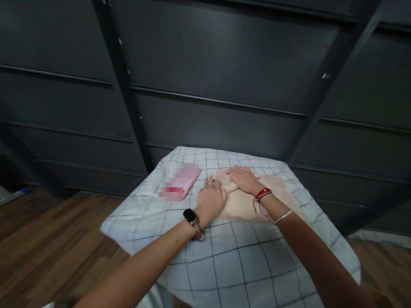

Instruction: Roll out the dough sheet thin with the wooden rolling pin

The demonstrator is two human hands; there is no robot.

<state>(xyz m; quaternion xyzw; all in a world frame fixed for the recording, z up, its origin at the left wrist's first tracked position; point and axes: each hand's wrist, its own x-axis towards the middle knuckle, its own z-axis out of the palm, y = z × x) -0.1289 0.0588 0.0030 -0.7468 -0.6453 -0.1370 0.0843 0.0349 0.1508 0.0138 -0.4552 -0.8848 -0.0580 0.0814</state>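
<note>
A cream and peach cloth (pixel 245 207) is spread on a checked white cover, with a raised fold or roll near its far left side. My left hand (pixel 212 199) rests palm down at the cloth's left edge, with its fingers pointing forward and its thumb by the fold. Across the far part of the cloth lies my right hand (pixel 245 179), flat, its fingers stretched to the left over the fold. Both palms face down, so anything beneath them is hidden. Left of my left hand is a flat pink rectangular item (pixel 186 179), partly blurred out by pixelation.
The white cover with dark grid lines (pixel 221 256) drapes over a small table. Behind it rises a dark grey panelled wall (pixel 218 124) with metal bars. Brown wood-look flooring (pixel 64 231) shows on both sides. A whitish object (pixel 13 194) sits at the far left.
</note>
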